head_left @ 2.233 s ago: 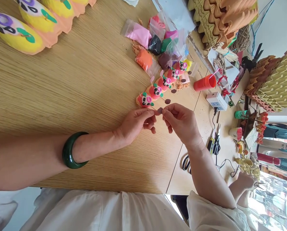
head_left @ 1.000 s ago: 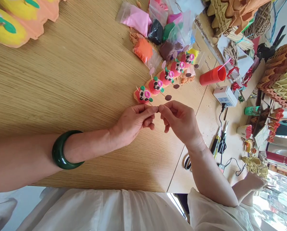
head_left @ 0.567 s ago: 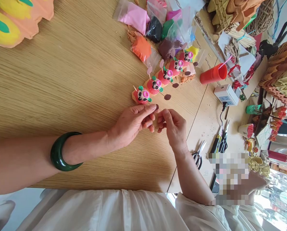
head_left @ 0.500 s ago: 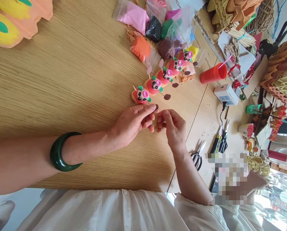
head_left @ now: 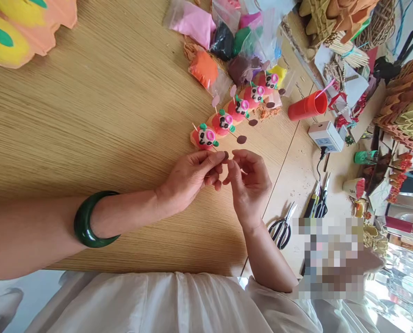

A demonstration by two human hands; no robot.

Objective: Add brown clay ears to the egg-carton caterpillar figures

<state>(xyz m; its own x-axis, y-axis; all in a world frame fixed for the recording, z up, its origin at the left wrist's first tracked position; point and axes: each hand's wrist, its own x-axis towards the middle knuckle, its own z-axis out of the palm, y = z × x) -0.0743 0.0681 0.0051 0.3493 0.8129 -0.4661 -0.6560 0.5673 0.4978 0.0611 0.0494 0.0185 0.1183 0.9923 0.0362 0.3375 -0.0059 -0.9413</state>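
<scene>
Pinching a small brown disc (head_left: 226, 156) between thumb and finger, the left hand (head_left: 189, 182) sits just below the near end of a row of little painted figures (head_left: 239, 108). The right hand (head_left: 251, 185) is right next to it, thumb and forefinger spread apart, fingers curled, and I can't tell if a fingertip is brushing the disc. Near figure has a thin stick running down toward the left fingers, and the other four have brown discs on sticks poking out both sides. They're all red bodies, white faces, pink rings, green bits. Green bangle (head_left: 85, 222) on the left forearm, btw.

Label check: on the desk (head_left: 106, 115), a white cup (head_left: 354, 188) over on the right has a dark character on it, but it's too small for me to read. The white power socket (head_left: 326, 135) has tiny marks, also unreadable. Faint scribble by the scissors (head_left: 280, 232), same story. Couldn't make out any lettering on the pink bag (head_left: 195, 25) or the orange bag (head_left: 203, 68) beyond the figures. Red cup (head_left: 305, 106) looks plain.
</scene>
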